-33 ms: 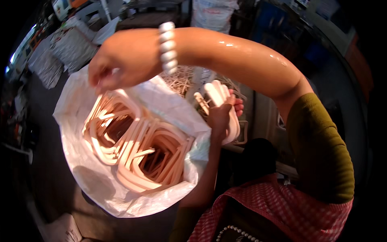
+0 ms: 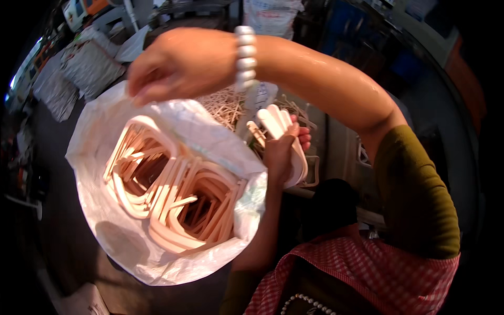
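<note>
My left hand (image 2: pixel 281 152) is closed round a bundle of pale pink plastic loops (image 2: pixel 278 119), long and rounded at the ends, beside the sack's right rim. A thin stick-like pink piece (image 2: pixel 256 133) pokes out next to them. My right hand (image 2: pixel 176 65), with white beads at the wrist, reaches across above the sack's far rim. Its fingers curl together, slightly blurred, and nothing shows in them. The white woven sack (image 2: pixel 110 252) stands open at left, filled with two stacks of similar pink square-cornered loops (image 2: pixel 173 194).
Many thin pink sticks (image 2: pixel 223 107) lie in a heap beyond the sack. Stuffed white sacks (image 2: pixel 89 68) stand at far left, another white sack (image 2: pixel 270 18) at the back. A red checked cloth (image 2: pixel 357 268) covers my lap.
My right hand has moved slightly right and up, away from the loops in the sack. My left hand keeps its bundle; the whole view has shifted a little.
</note>
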`<state>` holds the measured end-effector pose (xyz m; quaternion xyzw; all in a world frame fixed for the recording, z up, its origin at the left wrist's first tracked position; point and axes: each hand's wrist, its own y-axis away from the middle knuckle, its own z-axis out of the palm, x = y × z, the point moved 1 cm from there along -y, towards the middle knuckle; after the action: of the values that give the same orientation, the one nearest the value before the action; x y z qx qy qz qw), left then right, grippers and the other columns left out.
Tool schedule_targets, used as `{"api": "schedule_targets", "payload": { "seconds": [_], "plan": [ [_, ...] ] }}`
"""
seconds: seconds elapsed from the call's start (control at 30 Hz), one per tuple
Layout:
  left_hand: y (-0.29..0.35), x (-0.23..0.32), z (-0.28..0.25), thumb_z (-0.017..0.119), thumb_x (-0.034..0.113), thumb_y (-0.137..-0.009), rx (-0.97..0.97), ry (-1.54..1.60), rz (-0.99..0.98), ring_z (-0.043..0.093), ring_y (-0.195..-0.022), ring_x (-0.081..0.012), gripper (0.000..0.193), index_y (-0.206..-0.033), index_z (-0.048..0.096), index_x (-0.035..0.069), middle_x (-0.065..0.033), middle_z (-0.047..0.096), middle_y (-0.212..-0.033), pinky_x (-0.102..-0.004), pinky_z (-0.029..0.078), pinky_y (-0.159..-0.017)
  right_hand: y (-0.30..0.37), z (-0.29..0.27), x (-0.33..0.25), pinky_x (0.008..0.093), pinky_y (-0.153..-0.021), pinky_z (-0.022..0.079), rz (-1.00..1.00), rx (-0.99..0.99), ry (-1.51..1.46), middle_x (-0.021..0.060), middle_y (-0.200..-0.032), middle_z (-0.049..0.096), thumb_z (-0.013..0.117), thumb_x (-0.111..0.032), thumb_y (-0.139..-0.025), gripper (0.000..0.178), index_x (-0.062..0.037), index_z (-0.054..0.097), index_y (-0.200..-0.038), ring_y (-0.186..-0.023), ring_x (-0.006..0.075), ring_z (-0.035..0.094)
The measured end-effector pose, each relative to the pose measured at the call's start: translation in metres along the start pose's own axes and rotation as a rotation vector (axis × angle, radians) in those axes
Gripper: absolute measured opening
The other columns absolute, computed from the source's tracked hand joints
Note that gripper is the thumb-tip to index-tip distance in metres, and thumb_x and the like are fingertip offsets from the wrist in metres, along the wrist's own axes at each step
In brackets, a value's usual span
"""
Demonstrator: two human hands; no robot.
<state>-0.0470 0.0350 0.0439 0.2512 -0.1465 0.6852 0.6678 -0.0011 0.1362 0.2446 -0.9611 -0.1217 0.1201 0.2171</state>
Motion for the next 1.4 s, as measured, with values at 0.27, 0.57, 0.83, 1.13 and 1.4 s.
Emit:
{"api": "schedule_targets", "payload": {
  "seconds": [0.27, 0.57, 0.83, 1.13, 1.4],
  "plan": [
    [-0.002, -0.023, 0.019, 0.055, 0.012, -0.092, -0.173, -0.12, -0.109, 0.064, -0.088, -0.025, 0.031, -0.117, 0.052, -0.005, -0.0163, 0.063, -0.1, -0.0379, 0.055, -0.079, 0.272, -0.005, 0.012, 0.025, -0.079, 0.05, 1.01, 0.282, -0.803, 0.0041, -0.102, 0.064, 0.061, -0.024, -0.091, 0.035, -0.0013, 0.058, -0.117, -0.09, 0.0106, 0.059],
    [-0.008, -0.039, 0.026, 0.05, 0.003, -0.084, -0.214, -0.327, -0.236, 0.063, -0.096, -0.0261, 0.04, -0.123, 0.046, -0.006, -0.0166, 0.061, -0.107, -0.0377, 0.053, -0.084, 0.341, 0.023, -0.013, 0.0243, -0.08, 0.051, 0.797, 0.535, -1.313, 0.0079, -0.116, 0.058, 0.06, -0.001, -0.087, 0.052, -0.0007, 0.04, -0.135, -0.095, 0.0108, 0.058],
    [-0.022, -0.051, 0.023, 0.056, 0.005, -0.087, -0.18, -0.306, -0.282, 0.062, -0.099, -0.0265, 0.039, -0.124, 0.048, -0.006, -0.0169, 0.06, -0.111, -0.0372, 0.05, -0.088, 0.384, 0.025, -0.003, 0.029, -0.095, 0.046, 0.817, 0.75, -1.291, 0.0069, -0.115, 0.058, 0.06, -0.001, -0.087, 0.046, 0.0, 0.048, -0.131, -0.105, 0.0136, 0.057],
    [-0.033, -0.066, 0.017, 0.069, 0.008, -0.084, -0.043, -0.568, -0.127, 0.059, -0.089, -0.0144, 0.031, -0.111, 0.059, -0.004, -0.0078, 0.063, -0.1, -0.0277, 0.046, -0.081, 0.4, 0.032, 0.007, 0.0277, -0.099, 0.042, 0.774, 0.859, -1.13, 0.0077, -0.119, 0.059, 0.053, -0.016, -0.096, 0.037, -0.001, 0.05, -0.129, -0.113, 0.0125, 0.053],
    [-0.039, -0.069, 0.015, 0.068, 0.012, -0.085, 0.124, -0.937, 0.07, 0.059, -0.083, -0.0131, 0.028, -0.106, 0.062, -0.005, -0.0063, 0.064, -0.095, -0.0267, 0.046, -0.076, 0.409, 0.061, 0.034, 0.0263, -0.077, 0.048, 0.977, 0.636, -0.783, 0.0034, -0.104, 0.066, 0.055, -0.026, -0.095, 0.032, -0.0053, 0.06, -0.119, -0.09, 0.0097, 0.06]
  ]
}}
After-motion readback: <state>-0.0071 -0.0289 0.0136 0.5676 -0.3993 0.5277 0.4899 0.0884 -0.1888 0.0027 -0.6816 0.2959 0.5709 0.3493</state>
